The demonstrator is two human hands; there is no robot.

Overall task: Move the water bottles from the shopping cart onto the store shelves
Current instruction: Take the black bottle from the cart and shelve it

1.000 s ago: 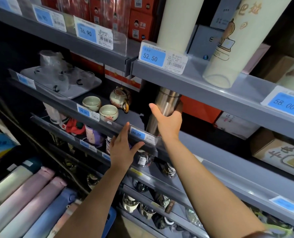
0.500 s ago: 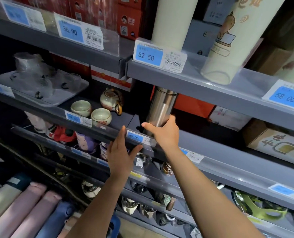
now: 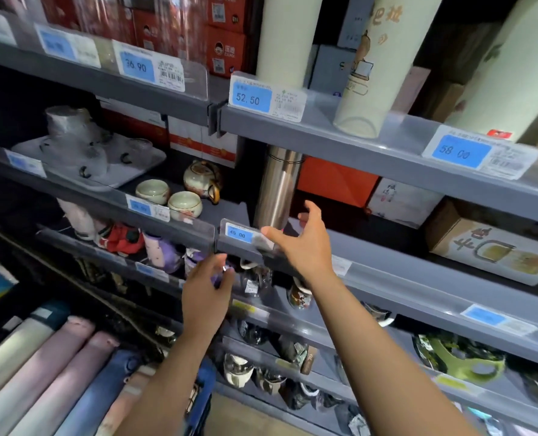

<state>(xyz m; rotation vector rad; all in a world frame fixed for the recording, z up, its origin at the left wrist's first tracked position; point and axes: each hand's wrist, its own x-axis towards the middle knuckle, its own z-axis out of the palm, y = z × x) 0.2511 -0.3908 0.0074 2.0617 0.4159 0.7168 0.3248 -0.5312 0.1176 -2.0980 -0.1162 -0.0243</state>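
Steel-bodied, the water bottle [image 3: 277,187] stands upright on the grey shelf [image 3: 387,247], just behind the 45.00 price tag [image 3: 241,236]. The right hand [image 3: 305,247] hovers beside the tag with fingers spread, holding nothing. The left hand [image 3: 206,291] hangs below the tag, loosely curled and empty. To finish well, draw both hands clear without brushing the bottle, then reach for the bottles [image 3: 50,372] lying below-left of the tag.
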